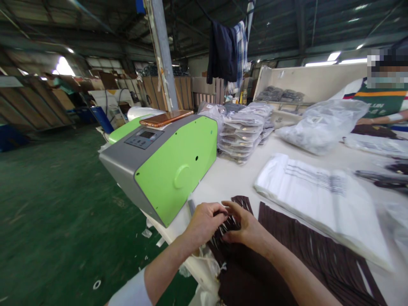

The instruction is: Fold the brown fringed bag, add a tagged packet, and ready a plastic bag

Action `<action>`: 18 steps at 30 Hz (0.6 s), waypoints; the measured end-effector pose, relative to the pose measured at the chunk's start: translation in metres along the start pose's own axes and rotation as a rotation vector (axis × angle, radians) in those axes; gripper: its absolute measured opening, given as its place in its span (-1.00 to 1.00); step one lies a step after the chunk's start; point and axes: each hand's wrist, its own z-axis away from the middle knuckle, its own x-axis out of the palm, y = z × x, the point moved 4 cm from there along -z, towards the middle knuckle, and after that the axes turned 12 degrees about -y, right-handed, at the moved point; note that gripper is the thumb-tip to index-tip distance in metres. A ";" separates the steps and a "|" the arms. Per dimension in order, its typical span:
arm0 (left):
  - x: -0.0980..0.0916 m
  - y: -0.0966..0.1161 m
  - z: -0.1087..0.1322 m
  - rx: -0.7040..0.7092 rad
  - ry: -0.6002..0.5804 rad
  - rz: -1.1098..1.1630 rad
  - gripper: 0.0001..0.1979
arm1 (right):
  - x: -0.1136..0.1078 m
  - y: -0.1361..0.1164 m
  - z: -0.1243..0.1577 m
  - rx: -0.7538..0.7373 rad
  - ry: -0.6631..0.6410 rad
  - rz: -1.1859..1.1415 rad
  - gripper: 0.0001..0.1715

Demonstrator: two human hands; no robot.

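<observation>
Dark brown fringed fabric [255, 272] lies at the table's near edge, partly hidden by my forearms. My left hand [205, 221] is closed, thumb and forefinger pinching a bit of its brown fringe. Just to the right, my right hand [244, 225] curves over the same fringe with thumb and fingers apart. Whether its fingertips touch the strands is hard to make out. More long dark brown fringe [306, 242] spreads across the table to the right of my right hand.
A green and grey machine [181, 165] stands ahead on the left, a phone-like orange-brown slab [165, 119] on top. Flat white plastic bags [312, 191] lie to the right. Behind are stacked packed bags [242, 131], a stuffed clear bag [321, 123] and a co-worker's arm [382, 119].
</observation>
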 end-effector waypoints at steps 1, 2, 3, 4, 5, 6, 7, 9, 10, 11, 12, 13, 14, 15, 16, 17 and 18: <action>0.002 0.005 0.000 0.019 -0.009 -0.033 -0.86 | 0.003 -0.005 -0.003 -0.008 -0.059 -0.049 -0.11; 0.004 0.010 0.000 0.036 -0.014 -0.064 -0.86 | 0.006 -0.009 -0.007 -0.011 -0.118 -0.097 -0.17; 0.005 0.014 0.000 0.046 -0.014 -0.093 -0.86 | 0.010 -0.011 -0.011 -0.008 -0.171 -0.140 -0.29; 0.007 0.017 0.000 0.054 -0.010 -0.122 -0.86 | 0.013 -0.012 -0.014 0.001 -0.212 -0.175 -0.41; 0.008 0.019 0.000 0.060 -0.005 -0.147 -0.87 | 0.016 -0.010 -0.017 0.011 -0.236 -0.200 -0.53; 0.008 0.021 0.000 0.066 -0.002 -0.168 -0.88 | 0.019 -0.008 -0.019 0.020 -0.247 -0.218 -0.61; 0.008 0.023 0.000 0.074 0.001 -0.185 -0.89 | 0.020 -0.005 -0.021 0.023 -0.251 -0.229 -0.68; 0.003 0.024 0.000 0.088 0.031 -0.207 -0.90 | 0.022 0.000 -0.022 0.015 -0.253 -0.236 -0.76; -0.001 0.024 0.001 0.092 0.066 -0.214 -0.85 | 0.021 0.001 -0.021 0.009 -0.252 -0.234 -0.77; -0.007 0.023 0.002 0.089 0.115 -0.220 -0.78 | 0.020 0.001 -0.021 0.004 -0.247 -0.228 -0.78; -0.013 0.019 0.005 0.083 0.174 -0.225 -0.69 | 0.017 0.000 -0.021 -0.001 -0.235 -0.217 -0.78; -0.019 0.014 0.010 0.071 0.239 -0.232 -0.63 | 0.015 -0.001 -0.021 -0.006 -0.213 -0.199 -0.78; -0.024 0.007 0.017 0.056 0.302 -0.238 -0.61 | 0.012 -0.003 -0.022 -0.013 -0.187 -0.174 -0.78; -0.028 -0.002 0.026 0.038 0.357 -0.244 -0.63 | 0.011 -0.006 -0.024 -0.021 -0.168 -0.143 -0.74; -0.031 -0.013 0.037 0.016 0.407 -0.246 -0.66 | 0.011 -0.008 -0.026 -0.027 -0.161 -0.109 -0.69; -0.032 -0.025 0.049 -0.007 0.447 -0.252 -0.70 | 0.012 -0.011 -0.029 -0.031 -0.161 -0.070 -0.64; -0.032 -0.037 0.062 -0.023 0.472 -0.266 -0.73 | 0.014 -0.014 -0.032 -0.039 -0.160 -0.026 -0.59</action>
